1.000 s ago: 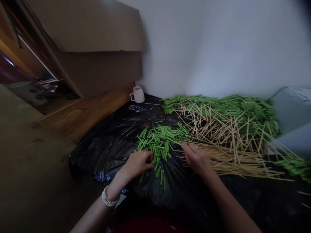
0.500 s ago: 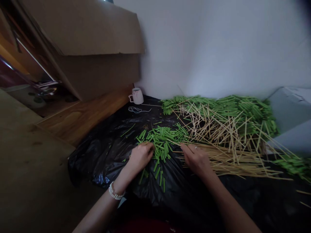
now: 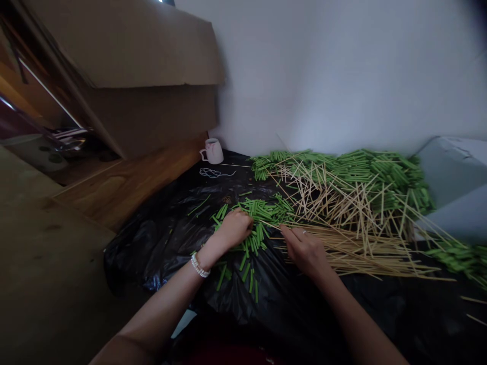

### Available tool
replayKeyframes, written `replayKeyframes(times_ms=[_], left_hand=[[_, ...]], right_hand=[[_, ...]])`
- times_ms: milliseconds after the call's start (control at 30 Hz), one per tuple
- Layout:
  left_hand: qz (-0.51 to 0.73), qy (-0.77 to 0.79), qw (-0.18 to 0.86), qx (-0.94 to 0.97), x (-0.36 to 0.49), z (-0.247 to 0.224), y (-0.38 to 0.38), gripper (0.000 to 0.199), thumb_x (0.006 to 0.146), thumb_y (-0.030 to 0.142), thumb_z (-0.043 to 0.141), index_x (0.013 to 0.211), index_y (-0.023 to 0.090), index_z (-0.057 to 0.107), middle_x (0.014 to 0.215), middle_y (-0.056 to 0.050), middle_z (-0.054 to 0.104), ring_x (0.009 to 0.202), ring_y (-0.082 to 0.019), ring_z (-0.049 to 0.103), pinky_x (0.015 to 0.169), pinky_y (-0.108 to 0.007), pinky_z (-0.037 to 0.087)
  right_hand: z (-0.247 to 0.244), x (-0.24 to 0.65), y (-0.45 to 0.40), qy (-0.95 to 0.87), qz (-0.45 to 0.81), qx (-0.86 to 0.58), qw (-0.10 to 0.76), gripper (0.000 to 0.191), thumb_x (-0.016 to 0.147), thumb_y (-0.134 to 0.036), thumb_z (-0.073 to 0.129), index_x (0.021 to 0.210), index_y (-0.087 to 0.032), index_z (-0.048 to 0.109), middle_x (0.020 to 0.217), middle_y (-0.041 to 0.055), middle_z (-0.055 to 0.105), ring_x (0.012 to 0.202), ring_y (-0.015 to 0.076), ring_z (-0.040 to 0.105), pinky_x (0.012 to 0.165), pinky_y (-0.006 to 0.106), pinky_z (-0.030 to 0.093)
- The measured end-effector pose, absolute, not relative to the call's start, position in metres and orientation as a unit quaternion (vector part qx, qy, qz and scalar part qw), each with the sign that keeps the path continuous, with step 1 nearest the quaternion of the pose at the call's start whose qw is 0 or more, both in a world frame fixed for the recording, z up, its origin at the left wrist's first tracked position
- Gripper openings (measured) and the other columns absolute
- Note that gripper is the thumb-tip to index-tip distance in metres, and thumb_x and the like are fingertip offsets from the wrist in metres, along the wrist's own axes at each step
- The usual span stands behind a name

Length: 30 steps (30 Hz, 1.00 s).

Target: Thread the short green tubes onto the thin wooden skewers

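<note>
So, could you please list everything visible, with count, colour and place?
cut green stalks: uncountable, green, middle, back and right
thin sticks: uncountable, tan, right of middle
plastic sheet: one, black, beneath both
mug: one, pale pink, back, near wall
cord: one, whitish, before mug
cardboard box: one, brown, upper left
wooden surface: one, brown, left of sheet
panel: one, beige, lower left
container: one, pale with dark spots, far left; other items there too dim
box-like object: one, grey-white, right edge
wall: one, whitish, behind
bracelet: count unclear, white, left wrist
ring: one, pale, right hand
left hand: one, over middle stalks
right hand: one, pinching a stick
</note>
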State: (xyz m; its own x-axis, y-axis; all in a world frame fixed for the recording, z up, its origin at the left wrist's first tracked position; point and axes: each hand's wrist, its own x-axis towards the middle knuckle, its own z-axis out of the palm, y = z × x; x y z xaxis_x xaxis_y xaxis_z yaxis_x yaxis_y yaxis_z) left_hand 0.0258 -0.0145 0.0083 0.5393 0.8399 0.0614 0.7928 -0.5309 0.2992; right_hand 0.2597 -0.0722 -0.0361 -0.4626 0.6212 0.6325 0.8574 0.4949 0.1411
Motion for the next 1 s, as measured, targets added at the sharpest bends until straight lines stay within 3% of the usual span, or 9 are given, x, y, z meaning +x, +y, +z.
replayKeyframes(times_ms=[133,233,367,500,1000], left_hand=[[0.121,0.457,0.140,0.870,0.025,0.012,-0.005,0.005,0.077,0.019,0.063,0.073,0.020,0.067,0.079,-0.008,0.067,0.088,-0.025,0.056,0.083,-0.035,0.041],[0.233,0.475,0.197,0.825,0.024,0.010,0.000,0.010,0.082,0.026,0.060,0.080,0.019,0.067,0.079,-0.005,0.068,0.081,-0.020,0.057,0.078,-0.032,0.042],[0.414,0.466,0.415,0.662,0.030,-0.005,0.006,0.028,0.078,0.037,0.066,0.093,0.014,0.069,0.084,-0.006,0.071,0.074,-0.017,0.061,0.072,-0.029,0.045],[0.463,0.388,0.581,0.546,0.039,-0.026,0.009,0.039,0.071,0.041,0.074,0.095,0.011,0.071,0.083,-0.008,0.072,0.071,-0.016,0.061,0.071,-0.029,0.046],[0.476,0.351,0.639,0.492,0.036,-0.036,0.007,0.029,0.066,0.031,0.081,0.087,0.012,0.075,0.078,-0.007,0.073,0.067,-0.012,0.060,0.068,-0.026,0.044]], right_hand=[[-0.036,0.259,-0.072,-0.821,-0.233,-0.449,0.265,0.031,0.088,-0.013,0.047,0.115,-0.014,0.062,0.073,0.0009,0.061,0.064,0.0127,0.053,0.060,0.028,0.034],[-0.035,0.258,-0.072,-0.817,-0.241,-0.448,0.271,0.033,0.088,-0.012,0.047,0.119,-0.014,0.060,0.072,0.0005,0.061,0.061,0.0121,0.052,0.060,0.028,0.034],[-0.037,0.257,-0.073,-0.803,-0.258,-0.458,0.282,0.038,0.087,-0.010,0.046,0.122,-0.015,0.058,0.070,-0.0001,0.061,0.059,0.0116,0.051,0.058,0.028,0.034],[-0.037,0.257,-0.074,-0.799,-0.269,-0.467,0.268,0.043,0.083,-0.006,0.046,0.123,-0.018,0.059,0.069,-0.0002,0.059,0.058,0.0113,0.049,0.056,0.028,0.031],[-0.036,0.256,-0.075,-0.798,-0.265,-0.475,0.259,0.043,0.083,-0.005,0.047,0.121,-0.018,0.061,0.067,-0.0009,0.059,0.055,0.0113,0.046,0.055,0.029,0.029]])
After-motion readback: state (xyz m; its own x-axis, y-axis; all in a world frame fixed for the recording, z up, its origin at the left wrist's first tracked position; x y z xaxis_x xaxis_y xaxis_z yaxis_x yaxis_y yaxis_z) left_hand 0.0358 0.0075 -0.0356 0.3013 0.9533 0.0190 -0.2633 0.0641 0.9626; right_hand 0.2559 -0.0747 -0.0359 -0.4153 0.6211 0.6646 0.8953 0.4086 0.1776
